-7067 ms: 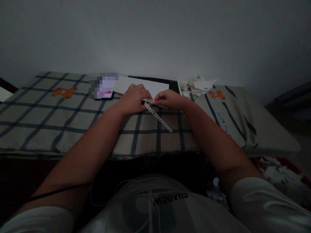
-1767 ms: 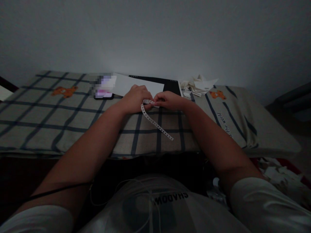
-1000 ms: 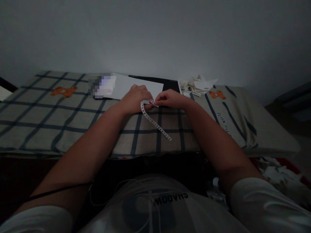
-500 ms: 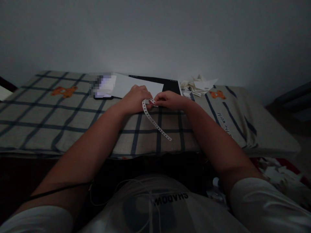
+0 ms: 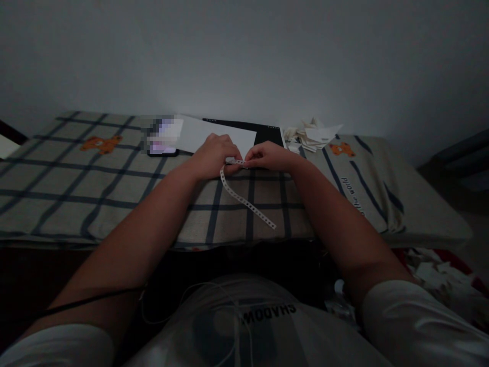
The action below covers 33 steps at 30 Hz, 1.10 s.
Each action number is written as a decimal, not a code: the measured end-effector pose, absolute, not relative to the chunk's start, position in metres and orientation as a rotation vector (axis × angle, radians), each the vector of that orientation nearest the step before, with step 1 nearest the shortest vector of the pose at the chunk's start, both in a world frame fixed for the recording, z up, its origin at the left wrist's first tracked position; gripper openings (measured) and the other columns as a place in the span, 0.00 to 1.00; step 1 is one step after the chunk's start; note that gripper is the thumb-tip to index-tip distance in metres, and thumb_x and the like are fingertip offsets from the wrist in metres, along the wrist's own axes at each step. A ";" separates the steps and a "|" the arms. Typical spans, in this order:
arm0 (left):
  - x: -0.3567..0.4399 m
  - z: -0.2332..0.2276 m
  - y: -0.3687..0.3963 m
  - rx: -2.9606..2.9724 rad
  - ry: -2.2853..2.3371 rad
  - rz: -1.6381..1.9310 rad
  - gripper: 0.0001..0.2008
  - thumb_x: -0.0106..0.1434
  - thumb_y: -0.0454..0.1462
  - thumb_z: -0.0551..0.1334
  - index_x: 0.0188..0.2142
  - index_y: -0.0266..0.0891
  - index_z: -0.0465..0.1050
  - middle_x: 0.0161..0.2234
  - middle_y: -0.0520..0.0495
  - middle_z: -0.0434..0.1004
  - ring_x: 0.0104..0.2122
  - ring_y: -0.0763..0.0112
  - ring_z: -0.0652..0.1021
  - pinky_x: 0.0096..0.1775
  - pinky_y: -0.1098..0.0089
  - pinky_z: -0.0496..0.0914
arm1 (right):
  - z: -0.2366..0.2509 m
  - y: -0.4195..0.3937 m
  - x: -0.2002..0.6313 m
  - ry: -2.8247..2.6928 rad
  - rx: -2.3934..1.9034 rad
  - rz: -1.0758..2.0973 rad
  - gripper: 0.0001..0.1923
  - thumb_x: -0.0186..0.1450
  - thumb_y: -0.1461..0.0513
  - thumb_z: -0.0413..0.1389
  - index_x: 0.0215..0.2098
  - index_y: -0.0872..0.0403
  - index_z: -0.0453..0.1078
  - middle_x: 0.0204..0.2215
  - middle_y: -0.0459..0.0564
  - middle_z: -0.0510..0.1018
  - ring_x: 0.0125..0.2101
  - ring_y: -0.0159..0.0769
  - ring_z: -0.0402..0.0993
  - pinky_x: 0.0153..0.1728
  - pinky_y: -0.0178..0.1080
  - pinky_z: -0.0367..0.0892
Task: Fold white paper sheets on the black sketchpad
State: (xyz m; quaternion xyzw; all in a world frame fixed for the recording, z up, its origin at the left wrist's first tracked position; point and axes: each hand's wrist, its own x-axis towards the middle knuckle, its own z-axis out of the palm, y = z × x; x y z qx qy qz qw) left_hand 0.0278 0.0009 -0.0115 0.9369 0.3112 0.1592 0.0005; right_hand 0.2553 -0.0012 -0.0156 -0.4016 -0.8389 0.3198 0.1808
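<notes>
Dim light falls on a bare wall and, below it in the head view, a checked blanket (image 5: 114,188) with small orange bears is spread over a bed-like surface, on which a phone (image 5: 163,148), a white sheet (image 5: 214,135), a dark board (image 5: 269,133) and a heap of paper scraps (image 5: 313,135) are laid near the far edge. One end of a white perforated strip (image 5: 244,201) is pinched between the left hand (image 5: 214,155) and the right hand (image 5: 267,155), both closed on it with fingertips nearly touching, while the rest of the strip is trailed toward the near edge of the blanket.
</notes>
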 end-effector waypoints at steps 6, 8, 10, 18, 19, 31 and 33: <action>0.029 -0.010 0.000 2.981 1.017 0.390 0.15 0.65 0.46 0.58 0.40 0.43 0.80 0.41 0.44 0.82 0.47 0.55 0.73 0.49 0.58 0.60 | -0.020 0.003 0.256 -2.343 -1.085 0.942 0.14 0.62 0.54 0.60 0.36 0.57 0.79 0.30 0.48 0.79 0.31 0.33 0.69 0.36 0.38 0.62; 0.029 -0.009 -0.001 2.984 1.025 0.386 0.15 0.66 0.47 0.57 0.40 0.42 0.79 0.41 0.44 0.82 0.47 0.55 0.73 0.49 0.58 0.60 | -0.020 0.003 0.256 -2.359 -1.081 0.912 0.14 0.62 0.54 0.59 0.36 0.57 0.78 0.29 0.47 0.79 0.30 0.32 0.68 0.36 0.38 0.62; 0.029 -0.009 -0.002 2.985 1.031 0.382 0.16 0.66 0.47 0.57 0.41 0.42 0.79 0.42 0.44 0.82 0.47 0.55 0.74 0.50 0.59 0.60 | -0.020 0.003 0.256 -2.366 -1.089 0.893 0.14 0.62 0.54 0.59 0.36 0.57 0.79 0.29 0.47 0.79 0.30 0.32 0.68 0.36 0.38 0.61; 0.031 -0.006 -0.003 2.975 1.018 0.356 0.13 0.65 0.45 0.58 0.39 0.42 0.79 0.42 0.44 0.82 0.47 0.56 0.74 0.49 0.60 0.60 | -0.022 0.003 0.255 -2.366 -1.097 0.924 0.14 0.62 0.53 0.61 0.36 0.57 0.79 0.30 0.49 0.79 0.32 0.34 0.69 0.36 0.38 0.62; 0.031 -0.006 -0.003 2.969 1.015 0.353 0.13 0.65 0.45 0.58 0.40 0.42 0.79 0.42 0.44 0.82 0.47 0.56 0.74 0.49 0.60 0.60 | -0.021 0.003 0.254 -2.380 -1.093 0.915 0.14 0.63 0.54 0.61 0.36 0.57 0.79 0.30 0.49 0.79 0.32 0.34 0.69 0.36 0.38 0.62; 0.029 -0.008 0.000 2.931 1.041 0.420 0.14 0.62 0.45 0.60 0.39 0.42 0.79 0.40 0.43 0.82 0.46 0.55 0.74 0.48 0.58 0.61 | -0.018 0.001 0.255 -2.432 -1.077 0.825 0.14 0.65 0.55 0.59 0.37 0.57 0.78 0.32 0.49 0.79 0.33 0.35 0.69 0.37 0.38 0.60; 0.029 -0.008 0.000 2.954 1.047 0.401 0.14 0.63 0.45 0.59 0.40 0.42 0.80 0.40 0.43 0.82 0.46 0.55 0.74 0.49 0.58 0.61 | -0.017 0.001 0.257 -2.429 -1.094 0.839 0.13 0.64 0.55 0.59 0.37 0.57 0.78 0.31 0.49 0.79 0.33 0.34 0.69 0.37 0.38 0.61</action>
